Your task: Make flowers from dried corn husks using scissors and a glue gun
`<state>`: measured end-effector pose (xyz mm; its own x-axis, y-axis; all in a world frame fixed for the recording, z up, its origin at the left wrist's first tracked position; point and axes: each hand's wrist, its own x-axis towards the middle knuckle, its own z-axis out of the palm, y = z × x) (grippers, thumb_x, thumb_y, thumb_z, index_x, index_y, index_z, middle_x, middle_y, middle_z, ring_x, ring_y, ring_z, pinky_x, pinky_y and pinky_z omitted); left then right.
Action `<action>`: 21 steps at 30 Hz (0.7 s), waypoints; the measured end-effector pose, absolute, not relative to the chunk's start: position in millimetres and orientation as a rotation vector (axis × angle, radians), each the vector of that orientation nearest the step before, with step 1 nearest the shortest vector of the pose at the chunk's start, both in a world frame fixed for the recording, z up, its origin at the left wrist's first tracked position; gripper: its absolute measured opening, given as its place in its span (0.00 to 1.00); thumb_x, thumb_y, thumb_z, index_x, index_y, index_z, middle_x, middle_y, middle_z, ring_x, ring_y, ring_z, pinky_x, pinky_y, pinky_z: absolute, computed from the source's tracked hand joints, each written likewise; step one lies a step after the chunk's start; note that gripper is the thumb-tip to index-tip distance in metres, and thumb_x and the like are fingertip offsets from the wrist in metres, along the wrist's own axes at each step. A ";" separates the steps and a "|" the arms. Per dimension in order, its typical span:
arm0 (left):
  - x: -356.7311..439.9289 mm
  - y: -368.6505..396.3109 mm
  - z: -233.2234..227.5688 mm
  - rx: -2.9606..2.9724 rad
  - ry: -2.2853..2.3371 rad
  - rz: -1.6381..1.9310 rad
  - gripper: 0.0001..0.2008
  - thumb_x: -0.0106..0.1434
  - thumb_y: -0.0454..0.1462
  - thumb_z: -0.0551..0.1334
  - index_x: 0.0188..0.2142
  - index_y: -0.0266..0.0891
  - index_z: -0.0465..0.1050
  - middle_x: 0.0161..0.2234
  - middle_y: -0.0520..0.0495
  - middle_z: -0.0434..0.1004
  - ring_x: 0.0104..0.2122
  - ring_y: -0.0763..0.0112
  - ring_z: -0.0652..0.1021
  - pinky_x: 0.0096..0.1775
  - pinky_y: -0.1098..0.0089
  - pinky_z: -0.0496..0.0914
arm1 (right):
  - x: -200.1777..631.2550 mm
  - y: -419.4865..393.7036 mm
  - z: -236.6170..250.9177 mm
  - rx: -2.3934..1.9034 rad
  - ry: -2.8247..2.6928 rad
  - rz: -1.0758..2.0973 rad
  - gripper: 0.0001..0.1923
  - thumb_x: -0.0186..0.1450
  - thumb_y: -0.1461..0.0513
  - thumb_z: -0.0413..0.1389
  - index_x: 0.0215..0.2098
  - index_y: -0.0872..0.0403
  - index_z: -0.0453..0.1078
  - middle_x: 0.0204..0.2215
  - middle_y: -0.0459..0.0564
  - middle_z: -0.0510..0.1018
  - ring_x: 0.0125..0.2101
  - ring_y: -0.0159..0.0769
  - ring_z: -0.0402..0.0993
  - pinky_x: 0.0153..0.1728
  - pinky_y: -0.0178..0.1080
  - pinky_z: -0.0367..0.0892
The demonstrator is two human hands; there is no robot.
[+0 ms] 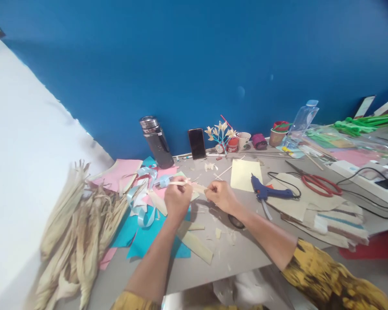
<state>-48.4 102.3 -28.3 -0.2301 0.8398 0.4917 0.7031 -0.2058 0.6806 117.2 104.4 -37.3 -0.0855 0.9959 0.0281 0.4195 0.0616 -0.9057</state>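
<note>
Work surface (248, 254): grey and crowded; room for the hands lies between the near edge and the back edge. Dried husk bundle (87, 232) heaped along the left edge. Blue sheets (148, 239) between bundle and hands, toward the near edge.

Left hand (178, 200) and right hand (221, 196) face each other mid-surface, just apart. Both seem to pinch with fingertips; neither is released. Glue gun (273, 192) lies right of the hands, nozzle toward the back edge; best to swing the right elbow clear of it.

Pale strip (199, 188), grasped by both hands, spans the gap above the middle of the surface. Looks thin and likely to split along its length: pinch close to the part being worked, pull evenly, no jerks. Exact finger placement too blurred to tell.

Small scraps (218, 233) lie toward the near edge; worth brushing aside.
</note>
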 end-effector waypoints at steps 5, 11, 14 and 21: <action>-54.6 95.6 -14.9 2.188 1.934 1.817 0.28 0.57 0.38 0.63 0.58 0.36 0.66 0.56 0.32 0.68 0.58 0.48 0.67 0.57 0.51 0.61 | 120.2 105.4 -37.0 -1.469 -1.682 0.884 0.09 0.58 0.61 0.57 0.20 0.54 0.70 0.15 0.42 0.69 0.18 0.29 0.62 0.21 0.33 0.52; -33.3 83.8 -20.5 2.769 1.692 1.067 0.08 0.64 0.33 0.58 0.35 0.42 0.77 0.39 0.41 0.79 0.49 0.53 0.74 0.59 0.46 0.52 | 119.0 102.6 -35.5 -1.483 -1.878 0.628 0.09 0.63 0.60 0.57 0.27 0.53 0.74 0.22 0.45 0.76 0.24 0.32 0.68 0.26 0.33 0.53; -33.2 86.4 -25.5 2.791 1.685 0.968 0.11 0.65 0.33 0.57 0.28 0.41 0.73 0.29 0.45 0.78 0.39 0.58 0.76 0.53 0.50 0.57 | 119.4 101.9 -33.9 -1.533 -1.957 0.559 0.08 0.64 0.60 0.57 0.28 0.52 0.75 0.23 0.46 0.77 0.24 0.33 0.69 0.26 0.34 0.51; -49.9 100.2 -27.2 2.737 1.815 1.079 0.07 0.61 0.31 0.57 0.33 0.41 0.74 0.33 0.42 0.78 0.39 0.56 0.76 0.49 0.53 0.61 | 119.0 99.4 -30.5 -1.622 -2.012 0.402 0.07 0.65 0.62 0.56 0.30 0.51 0.75 0.26 0.48 0.80 0.26 0.36 0.71 0.26 0.36 0.49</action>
<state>-49.9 100.2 -27.2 0.2724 0.7142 0.6447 0.9076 -0.4132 0.0742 119.0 99.4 -30.5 -0.1475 0.9668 0.2085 0.8123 0.2387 -0.5321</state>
